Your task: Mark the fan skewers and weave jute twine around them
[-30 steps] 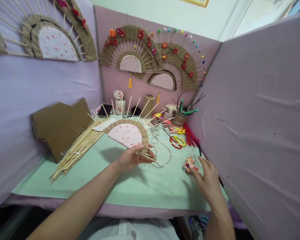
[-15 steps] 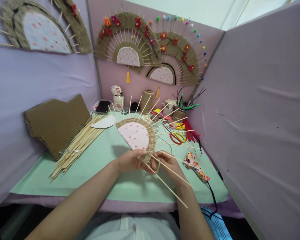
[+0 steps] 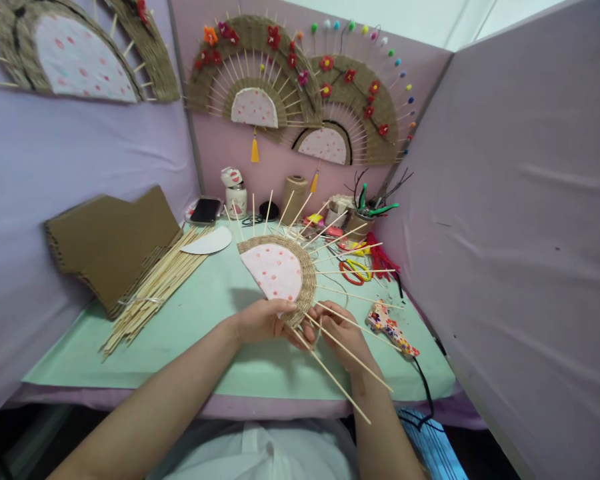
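A half-round fan frame (image 3: pixel 275 270) has a pink-dotted white centre, a woven twine band (image 3: pixel 307 273) round its curve and thin sticks fanning outward. My left hand (image 3: pixel 265 321) grips its lower end, thumb on the front face, the other fingers behind. Close by on the right, my right hand (image 3: pixel 337 330) pinches the twine (image 3: pixel 319 330) among the lowest sticks. Part of the twine loops between both hands; its very end is hidden by my fingers. A loose strand runs behind the sticks on the table.
Left lie a bundle of sticks (image 3: pixel 155 293), a white cut-out (image 3: pixel 207 241) and cardboard (image 3: pixel 115 240). To the right are scissors (image 3: pixel 353 272) and a flower-patterned glue gun (image 3: pixel 393 328) with a black cord. A twine spool (image 3: pixel 294 200) stands behind. Finished fans (image 3: pixel 253 67) hang on the walls.
The fan frame has turned slightly clockwise and shifted a little to the right in view. My right hand's fingers have drawn together on the twine, and the loop looks smaller.
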Available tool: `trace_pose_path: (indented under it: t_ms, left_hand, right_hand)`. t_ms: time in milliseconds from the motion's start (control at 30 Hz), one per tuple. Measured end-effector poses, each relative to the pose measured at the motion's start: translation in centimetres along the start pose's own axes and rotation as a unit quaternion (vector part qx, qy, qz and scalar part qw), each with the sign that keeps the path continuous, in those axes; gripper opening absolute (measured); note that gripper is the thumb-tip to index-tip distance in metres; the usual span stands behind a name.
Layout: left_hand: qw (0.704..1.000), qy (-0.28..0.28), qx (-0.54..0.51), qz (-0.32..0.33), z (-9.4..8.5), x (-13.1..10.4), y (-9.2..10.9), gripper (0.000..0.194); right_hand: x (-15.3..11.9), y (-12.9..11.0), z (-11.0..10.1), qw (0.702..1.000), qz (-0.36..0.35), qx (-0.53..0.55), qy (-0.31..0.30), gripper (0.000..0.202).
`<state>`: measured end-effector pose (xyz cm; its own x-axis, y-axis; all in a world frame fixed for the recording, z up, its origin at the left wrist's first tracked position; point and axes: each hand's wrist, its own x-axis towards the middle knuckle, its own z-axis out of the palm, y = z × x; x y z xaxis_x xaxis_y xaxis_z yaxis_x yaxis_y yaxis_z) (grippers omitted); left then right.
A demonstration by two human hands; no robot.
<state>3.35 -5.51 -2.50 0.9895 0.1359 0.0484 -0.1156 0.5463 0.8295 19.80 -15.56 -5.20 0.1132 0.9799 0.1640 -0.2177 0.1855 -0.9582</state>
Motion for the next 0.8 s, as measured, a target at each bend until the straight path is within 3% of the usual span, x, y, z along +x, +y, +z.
trace_pose_path:
  t_ms: [133, 800]
  left_hand:
    - [1.000, 0.015, -0.007, -0.002, -0.10, 0.02, -0.07, 0.042]
    - [1.000, 0.024, -0.015, -0.005, -0.11, 0.05, -0.08, 0.040]
  right_hand:
    - [-0.14, -0.13, -0.36, 0.999, -0.017, 0.009, 0.046, 0.023]
    - [-0.90, -0.59, 0.30, 0.992, -0.012, 0.113, 0.057, 0.020]
